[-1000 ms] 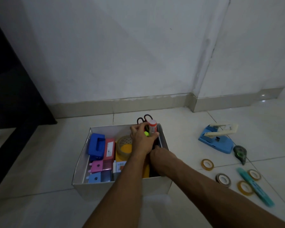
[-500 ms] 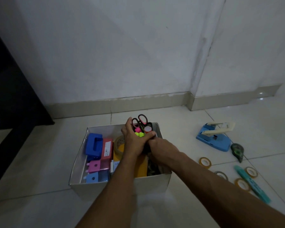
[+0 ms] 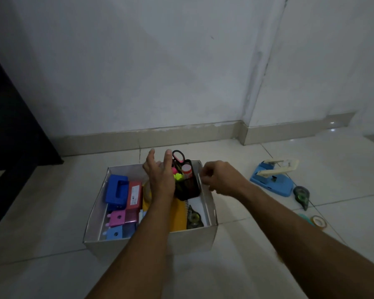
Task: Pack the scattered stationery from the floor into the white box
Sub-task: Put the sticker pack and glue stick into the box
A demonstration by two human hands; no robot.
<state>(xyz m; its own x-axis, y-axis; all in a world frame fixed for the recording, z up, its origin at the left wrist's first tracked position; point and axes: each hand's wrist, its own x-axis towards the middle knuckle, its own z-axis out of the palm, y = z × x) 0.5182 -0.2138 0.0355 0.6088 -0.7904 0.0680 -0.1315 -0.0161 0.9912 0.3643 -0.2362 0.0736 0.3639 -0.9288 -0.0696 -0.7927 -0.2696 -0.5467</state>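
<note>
The white box [image 3: 192, 240] stood on the tiled floor [image 3: 41, 212], a little below the middle of the view. Just inside its near wall lay a small light blue punch [image 3: 115, 233], with a small pink punch [image 3: 117, 219] touching it at 12 o'clock. At 3 o'clock from these lay a yellow notebook [image 3: 177, 216], and a dark correction tape [image 3: 194, 219] lay in the near right corner.

Farther in, on the left side, a blue hole punch [image 3: 117, 188] lay beside a red case [image 3: 134, 194]. The left hand [image 3: 160, 175] was over the middle of the box, released, its fingers straight and pointing to 12 o'clock, holding nothing. Just at its 3 o'clock a black mesh holder [image 3: 188, 187] stood tilted in the far right corner, with scissors [image 3: 178, 156], a glue stick [image 3: 187, 170] and a yellow highlighter [image 3: 178, 176] in it. The right hand [image 3: 218, 178] was at the right wall of the box, clenched, and I saw nothing inside its curled fingers.

On the floor at 3 o'clock from the box, well apart, lay a large blue punch [image 3: 272, 182], a second correction tape [image 3: 301, 195] near it, and a tape roll [image 3: 317, 221] nearer to the camera.
</note>
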